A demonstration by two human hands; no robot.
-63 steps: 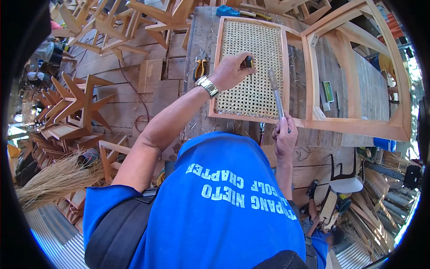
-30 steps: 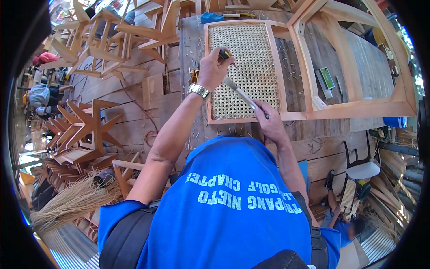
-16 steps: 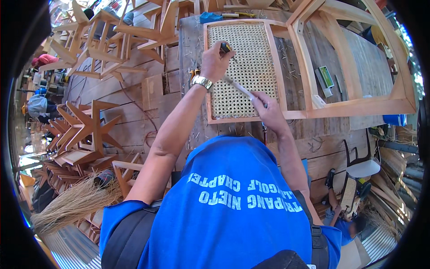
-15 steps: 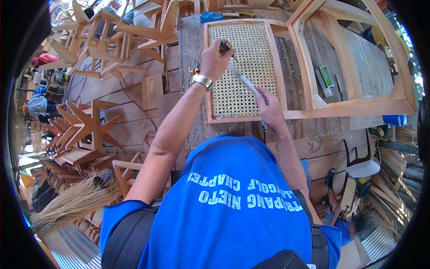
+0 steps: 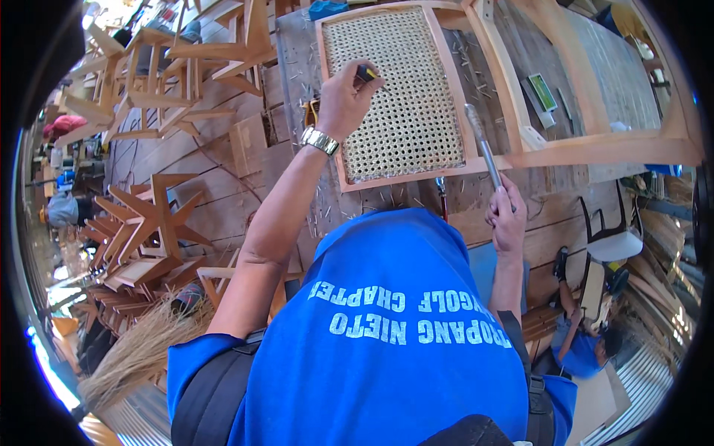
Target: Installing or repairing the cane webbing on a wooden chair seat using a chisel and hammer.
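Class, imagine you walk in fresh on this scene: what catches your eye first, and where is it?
The cane-woven panel in its wooden frame lies top centre on the plank workbench. The left hand presses a small dark tool onto the weave, while the right hand grips a hammer at the panel's lower right.

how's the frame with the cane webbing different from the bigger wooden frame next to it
The caned frame is filled with woven cane mesh; the bigger frame is open, showing the bench through it. The caned frame is smaller and has the left hand resting on it. Both are pale wood, lying flat.
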